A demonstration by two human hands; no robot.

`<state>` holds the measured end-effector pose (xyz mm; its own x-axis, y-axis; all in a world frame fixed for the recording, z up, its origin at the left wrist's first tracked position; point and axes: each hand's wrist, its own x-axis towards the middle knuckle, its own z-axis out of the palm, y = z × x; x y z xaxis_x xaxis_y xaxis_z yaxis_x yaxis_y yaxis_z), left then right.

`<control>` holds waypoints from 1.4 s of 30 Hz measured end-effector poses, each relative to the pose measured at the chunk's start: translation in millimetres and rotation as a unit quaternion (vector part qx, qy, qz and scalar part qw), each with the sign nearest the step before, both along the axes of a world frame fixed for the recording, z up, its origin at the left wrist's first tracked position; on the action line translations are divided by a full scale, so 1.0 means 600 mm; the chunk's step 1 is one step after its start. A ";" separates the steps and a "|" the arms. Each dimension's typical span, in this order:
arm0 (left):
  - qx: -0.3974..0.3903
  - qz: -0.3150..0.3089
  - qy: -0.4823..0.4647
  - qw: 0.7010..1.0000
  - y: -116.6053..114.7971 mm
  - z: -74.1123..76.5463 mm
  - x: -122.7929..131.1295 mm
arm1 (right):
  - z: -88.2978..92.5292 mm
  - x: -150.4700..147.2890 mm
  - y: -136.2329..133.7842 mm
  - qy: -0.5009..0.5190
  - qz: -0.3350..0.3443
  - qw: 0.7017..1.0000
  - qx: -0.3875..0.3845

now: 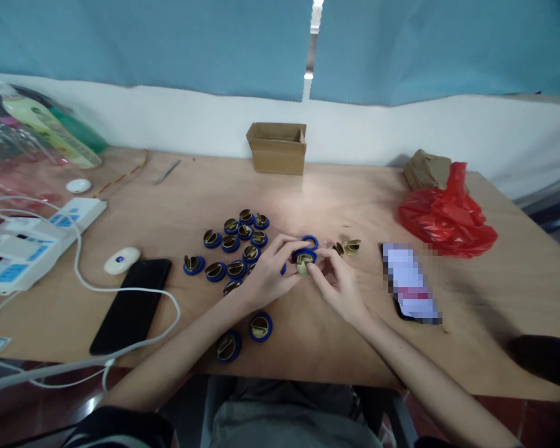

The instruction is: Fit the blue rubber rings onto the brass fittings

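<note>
My left hand (pixel 276 266) and my right hand (pixel 341 285) meet over the middle of the table. Between their fingertips, both pinch one blue ring with a brass-coloured metal disc (pixel 302 261). Just behind it lies a bare blue ring (pixel 310 241). Beyond my right hand are loose brass-coloured metal pieces (pixel 351 247). To the left, several blue rings with brass-coloured discs (pixel 236 269) sit in a loose group, partly hidden by my left hand. Two more such pieces (pixel 260 326) rest nearer the front edge.
An open cardboard box (pixel 279 154) stands at the back by the wall. On the right are a red plastic bag (pixel 448 218) and a lit phone (pixel 411 283). A dark phone (pixel 131 306), a white power strip (pixel 42 246), cables and bottles (pixel 51 127) occupy the left.
</note>
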<state>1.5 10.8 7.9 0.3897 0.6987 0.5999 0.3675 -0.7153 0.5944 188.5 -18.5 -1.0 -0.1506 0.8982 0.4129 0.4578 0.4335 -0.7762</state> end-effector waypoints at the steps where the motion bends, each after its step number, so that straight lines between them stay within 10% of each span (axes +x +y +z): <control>1: -0.020 -0.006 -0.005 1.000 0.002 0.002 -0.002 | 0.003 0.002 0.000 -0.018 0.000 1.000 0.020; 10: -0.161 -0.097 -0.034 0.982 0.006 0.014 -0.009 | 0.008 0.008 -0.001 -0.055 -0.037 0.989 0.130; 27: -0.159 -0.110 -0.125 0.973 -0.004 -0.012 0.009 | 0.005 0.001 -0.005 -0.050 -0.060 0.976 0.203; 42: 0.022 -0.046 -0.024 0.998 -0.010 -0.021 0.015 | -0.007 0.006 0.000 -0.073 -0.041 0.981 0.176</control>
